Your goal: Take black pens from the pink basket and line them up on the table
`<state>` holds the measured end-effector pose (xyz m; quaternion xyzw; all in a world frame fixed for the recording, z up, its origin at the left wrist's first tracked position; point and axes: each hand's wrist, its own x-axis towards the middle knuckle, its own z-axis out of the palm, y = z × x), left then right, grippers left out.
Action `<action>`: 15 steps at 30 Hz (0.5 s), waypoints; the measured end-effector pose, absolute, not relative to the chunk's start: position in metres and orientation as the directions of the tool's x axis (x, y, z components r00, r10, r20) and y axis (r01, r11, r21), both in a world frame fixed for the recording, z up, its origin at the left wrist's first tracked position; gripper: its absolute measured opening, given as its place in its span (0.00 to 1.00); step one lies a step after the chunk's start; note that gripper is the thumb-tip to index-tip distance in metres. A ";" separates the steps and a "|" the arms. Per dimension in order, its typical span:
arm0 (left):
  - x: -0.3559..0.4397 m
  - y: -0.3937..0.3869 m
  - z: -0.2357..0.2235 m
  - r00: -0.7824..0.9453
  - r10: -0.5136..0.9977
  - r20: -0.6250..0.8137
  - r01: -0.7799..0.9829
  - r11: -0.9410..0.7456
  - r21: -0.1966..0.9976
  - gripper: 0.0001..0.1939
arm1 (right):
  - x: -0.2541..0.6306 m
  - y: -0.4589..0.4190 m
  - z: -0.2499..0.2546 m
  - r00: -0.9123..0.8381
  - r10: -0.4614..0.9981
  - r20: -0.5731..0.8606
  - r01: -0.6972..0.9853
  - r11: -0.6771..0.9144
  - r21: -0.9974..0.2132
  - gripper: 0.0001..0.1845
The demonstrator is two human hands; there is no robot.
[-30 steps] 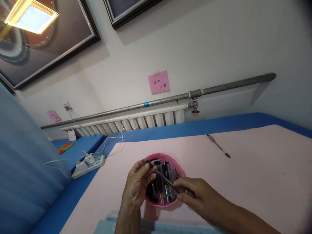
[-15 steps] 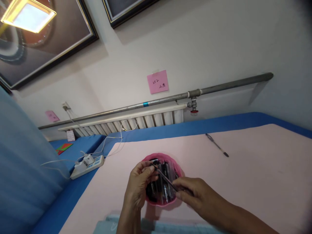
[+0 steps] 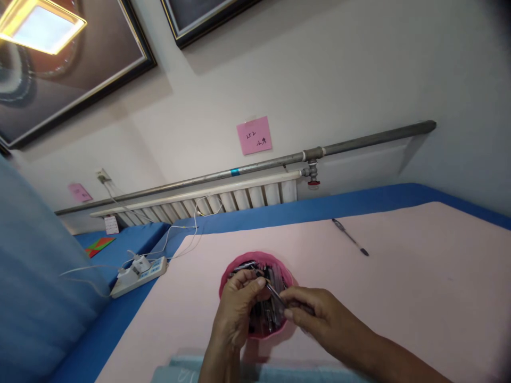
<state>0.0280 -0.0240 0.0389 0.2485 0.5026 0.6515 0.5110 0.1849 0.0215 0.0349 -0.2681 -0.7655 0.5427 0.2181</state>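
My right hand (image 3: 319,311) grips a dark, slim pen (image 3: 275,292) slanting up to the left above the basket. At its upper left end, the thumb and fingers of my left hand (image 3: 238,304) are pinched together. Whether they hold the pen's tip or a small separate part, I cannot tell. Beneath both hands sits a round pink basket (image 3: 224,272) with a wavy rim. Black and clear pen parts (image 3: 276,274) fill it, partly hidden by my left hand. Another pen (image 3: 349,236), with a clear barrel and dark ends, lies on the pink sheet to the right.
A pink sheet (image 3: 399,298) covers the blue table (image 3: 319,205). A white power strip (image 3: 139,276) with plugs and cables stands at the left, near a blue curtain (image 3: 40,276). Light-blue cloth (image 3: 287,372) lies at the near edge. A radiator (image 3: 239,198) and pipe (image 3: 371,139) run behind.
My left hand has shifted slightly right, closer to my right hand, and uncovers more of the basket's left rim. The pen stays in my right hand. The view has turned slightly.
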 end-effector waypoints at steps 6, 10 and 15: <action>0.003 -0.026 0.040 -0.477 0.861 -0.174 -0.285 0.036 0.958 0.18 | 0.188 0.038 0.032 -0.663 0.746 0.065 0.137 0.206 -0.969 0.07; -0.025 -0.030 0.040 -0.726 0.682 -0.094 -0.096 0.034 0.995 0.17 | 0.193 0.058 0.021 -0.554 0.832 -0.025 0.146 0.068 -0.987 0.07; -0.037 -0.037 0.038 -0.710 0.704 -0.036 0.129 0.180 0.975 0.14 | 0.195 0.070 0.008 -0.457 0.884 -0.102 0.192 -0.014 -0.981 0.03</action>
